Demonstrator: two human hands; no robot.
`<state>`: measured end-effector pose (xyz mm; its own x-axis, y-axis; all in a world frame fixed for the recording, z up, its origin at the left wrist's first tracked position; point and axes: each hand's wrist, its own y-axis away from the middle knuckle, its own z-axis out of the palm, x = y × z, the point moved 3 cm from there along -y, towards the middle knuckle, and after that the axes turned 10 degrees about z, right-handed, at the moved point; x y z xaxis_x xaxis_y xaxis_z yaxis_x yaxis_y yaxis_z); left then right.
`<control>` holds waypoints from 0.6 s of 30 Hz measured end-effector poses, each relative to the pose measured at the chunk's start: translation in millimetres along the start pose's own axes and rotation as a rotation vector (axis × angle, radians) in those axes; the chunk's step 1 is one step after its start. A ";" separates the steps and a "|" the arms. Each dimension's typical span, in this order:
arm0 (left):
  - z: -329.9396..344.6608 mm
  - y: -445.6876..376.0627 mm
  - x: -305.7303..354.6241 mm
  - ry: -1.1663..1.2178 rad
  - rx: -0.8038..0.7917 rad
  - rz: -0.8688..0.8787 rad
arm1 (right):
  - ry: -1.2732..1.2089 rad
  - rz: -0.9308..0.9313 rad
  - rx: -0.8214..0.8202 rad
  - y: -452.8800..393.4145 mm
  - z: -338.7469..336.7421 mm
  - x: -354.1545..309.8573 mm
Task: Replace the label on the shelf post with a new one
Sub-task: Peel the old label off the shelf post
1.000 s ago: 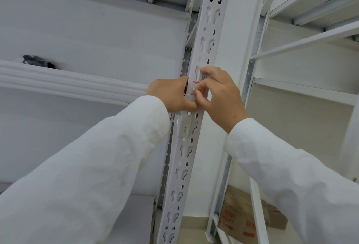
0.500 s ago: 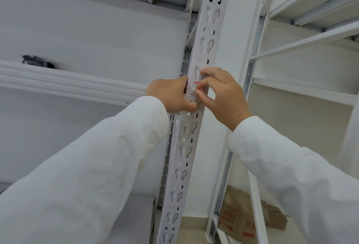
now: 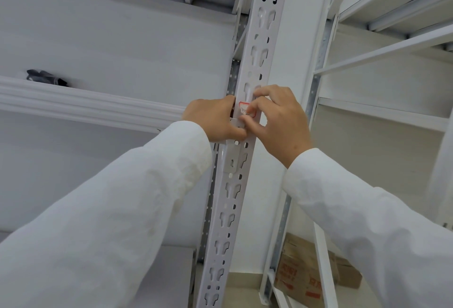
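A white perforated shelf post [image 3: 232, 192] runs up the middle of the view. On it, at hand height, sits a small white label with a red border [image 3: 245, 109]. My left hand [image 3: 215, 119] grips the post from the left, its thumb lying across the post face just below the label. My right hand [image 3: 279, 121] comes in from the right, and its thumb and forefinger pinch the label's lower right edge. The other right fingers curl above it. Part of the label is hidden by my fingertips.
A white shelf beam [image 3: 85, 104] runs left from the post, with a dark object [image 3: 46, 77] lying on the shelf above it. More white racking [image 3: 382, 52] stands at right. A brown cardboard box [image 3: 308, 273] sits on the floor low right.
My right hand has shifted slightly right and its fingers have opened away from the post face, so the red-bordered label shows more. My left hand has kept its grip.
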<state>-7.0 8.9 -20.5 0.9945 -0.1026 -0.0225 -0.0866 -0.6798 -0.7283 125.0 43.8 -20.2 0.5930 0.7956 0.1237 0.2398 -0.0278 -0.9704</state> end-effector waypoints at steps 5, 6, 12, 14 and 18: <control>-1.0 1.0 2.9 0.001 -0.003 -0.006 | 0.002 0.031 0.007 -1.3 -0.8 -0.7; -1.3 0.6 2.9 0.000 -0.007 -0.007 | -0.006 0.039 0.006 -1.1 -1.4 0.4; -1.7 -0.9 3.5 0.020 -0.023 -0.001 | -0.024 0.113 0.017 5.8 -2.5 0.3; -2.2 -0.7 3.3 0.014 -0.021 0.002 | -0.015 0.126 0.031 5.4 -1.7 -1.3; -4.0 -0.3 2.0 0.010 -0.020 -0.002 | -0.009 0.123 0.036 2.0 -0.5 -4.3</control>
<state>-5.2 6.0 -17.7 0.9940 -0.1087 -0.0140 -0.0860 -0.6941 -0.7148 123.3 40.0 -22.6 0.6096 0.7927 0.0017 0.1380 -0.1040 -0.9850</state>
